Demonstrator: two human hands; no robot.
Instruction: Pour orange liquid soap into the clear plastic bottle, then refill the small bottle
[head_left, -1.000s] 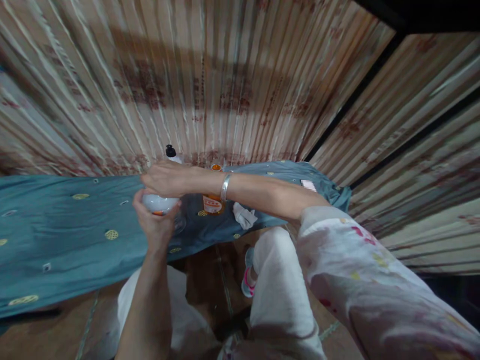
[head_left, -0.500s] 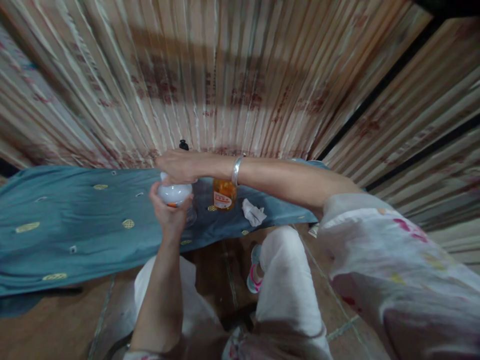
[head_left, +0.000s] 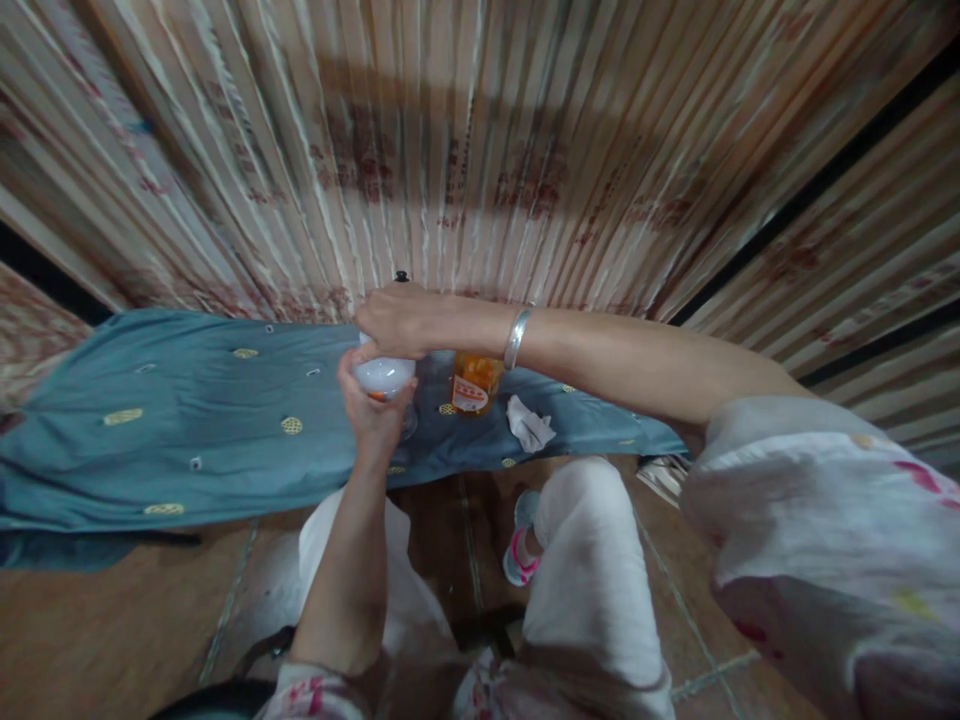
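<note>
My left hand [head_left: 377, 408] is wrapped round a white, rounded, glossy container [head_left: 384, 376] with a bit of orange on its side. Over the top of it lies my right hand [head_left: 397, 322], fingers curled down on its upper part; what those fingers grip is mostly hidden. A clear, glass-like object [head_left: 409, 422] shows partly behind my left hand. To the right stands a bottle of orange liquid [head_left: 476, 384] with a white and orange label, partly covered by my right forearm. A crumpled white tissue [head_left: 529, 425] lies beside the bottle.
A blue-green cloth with yellow patterns [head_left: 225, 420] covers the long low surface. Behind it hangs a pleated curtain [head_left: 465, 150] with dark poles. A small black cap-like top [head_left: 401, 276] shows behind my right hand. My knees are close to the front edge.
The view has shifted, so the whole scene sits further right. Both hands keep their places on the white container, the right one still curled over its top.
</note>
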